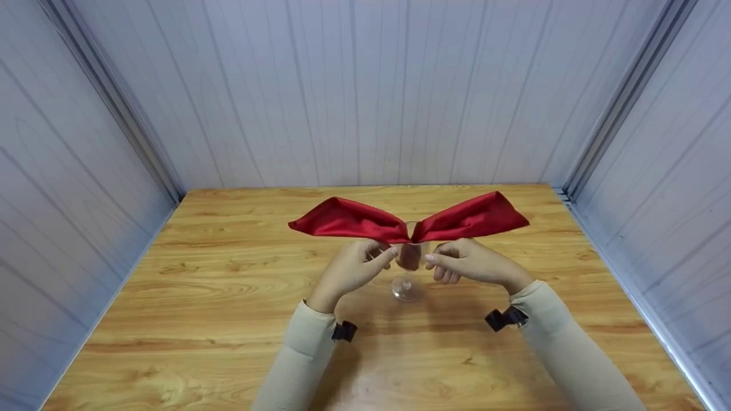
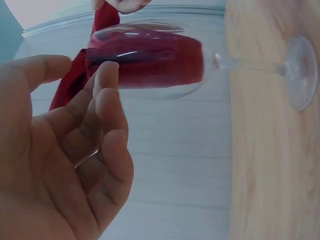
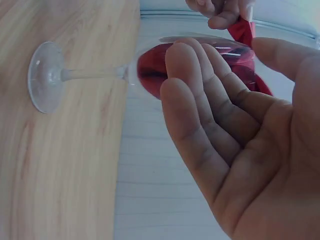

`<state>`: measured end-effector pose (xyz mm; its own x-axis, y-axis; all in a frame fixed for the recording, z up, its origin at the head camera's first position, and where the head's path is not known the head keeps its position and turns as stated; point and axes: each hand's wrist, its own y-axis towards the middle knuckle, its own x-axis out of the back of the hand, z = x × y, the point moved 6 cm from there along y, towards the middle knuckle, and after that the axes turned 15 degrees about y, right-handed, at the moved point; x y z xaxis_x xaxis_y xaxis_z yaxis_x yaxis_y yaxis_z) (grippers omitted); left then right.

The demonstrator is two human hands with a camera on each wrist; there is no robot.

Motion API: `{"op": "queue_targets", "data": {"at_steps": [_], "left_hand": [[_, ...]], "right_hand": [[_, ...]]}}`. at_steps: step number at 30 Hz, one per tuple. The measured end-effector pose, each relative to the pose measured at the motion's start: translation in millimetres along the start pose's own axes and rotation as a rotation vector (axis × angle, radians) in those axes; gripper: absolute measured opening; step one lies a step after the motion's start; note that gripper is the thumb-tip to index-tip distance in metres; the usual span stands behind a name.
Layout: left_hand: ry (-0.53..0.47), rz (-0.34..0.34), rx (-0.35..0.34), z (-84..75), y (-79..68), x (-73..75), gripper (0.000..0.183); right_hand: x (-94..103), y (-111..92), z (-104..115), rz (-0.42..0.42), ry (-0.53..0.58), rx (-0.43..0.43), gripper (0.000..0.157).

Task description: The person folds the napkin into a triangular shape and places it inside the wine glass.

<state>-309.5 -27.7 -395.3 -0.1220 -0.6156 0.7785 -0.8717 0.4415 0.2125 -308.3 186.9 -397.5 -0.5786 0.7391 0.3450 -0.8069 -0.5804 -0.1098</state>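
Note:
A clear stemmed glass stands upright on the table, a red cloth napkin tucked into its bowl. Two folded wings of the napkin spread over the rim to left and right. My left hand is at the bowl's left side; in the left wrist view its fingers are loosely bent, thumb apart from them. On the opposite side is my right hand, its fingers nearly straight beside the bowl in the right wrist view. Whether either hand touches the glass or cloth, I cannot tell.
The wood-grain table carries the glass. Pale panelled walls close it in at the back and both sides. Dark wrist devices sit at the cuffs of the light sleeves.

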Motion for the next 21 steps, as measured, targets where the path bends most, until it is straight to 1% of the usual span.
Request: {"op": "queue_targets", "data": {"at_steps": [4,7,9,12,14,16,17,19,21], "left_hand": [[0.068,-0.013,-0.042,-9.8,-1.9,9.3,0.023],[0.061,-0.007,-0.079,-17.2,-3.6,14.6,0.021],[0.026,-0.011,-0.125,-23.6,-4.3,18.1,0.019],[-0.01,-0.048,-0.248,-35.0,-5.1,24.4,0.016],[-0.007,-0.101,-0.351,-41.7,-5.5,28.5,0.014],[0.033,-0.178,-0.45,-47.1,-6.2,32.6,0.012],[0.064,-0.222,-0.489,-49.0,-6.4,34.3,0.011],[0.146,-0.315,-0.536,-50.7,-6.0,36.6,0.012],[0.243,-0.391,-0.537,-50.6,-4.6,37.5,0.014]], "right_hand": [[4.1,-4.9,11.3,-0.016,-0.021,0.052,0.032],[8.8,-9.2,18.2,-0.041,-0.011,0.078,0.03],[12.2,-12.3,24.0,-0.068,0.004,0.108,0.029],[17.1,-16.2,33.9,-0.128,0.028,0.182,0.025],[19.8,-18.8,40.9,-0.182,0.029,0.246,0.021],[22.8,-20.7,46.5,-0.25,0.03,0.307,0.017],[24.5,-21.7,48.6,-0.288,0.03,0.335,0.015],[28.5,-23.2,51.3,-0.369,0.007,0.387,0.012],[31.5,-23.6,52.1,-0.436,-0.04,0.423,0.008]]}}
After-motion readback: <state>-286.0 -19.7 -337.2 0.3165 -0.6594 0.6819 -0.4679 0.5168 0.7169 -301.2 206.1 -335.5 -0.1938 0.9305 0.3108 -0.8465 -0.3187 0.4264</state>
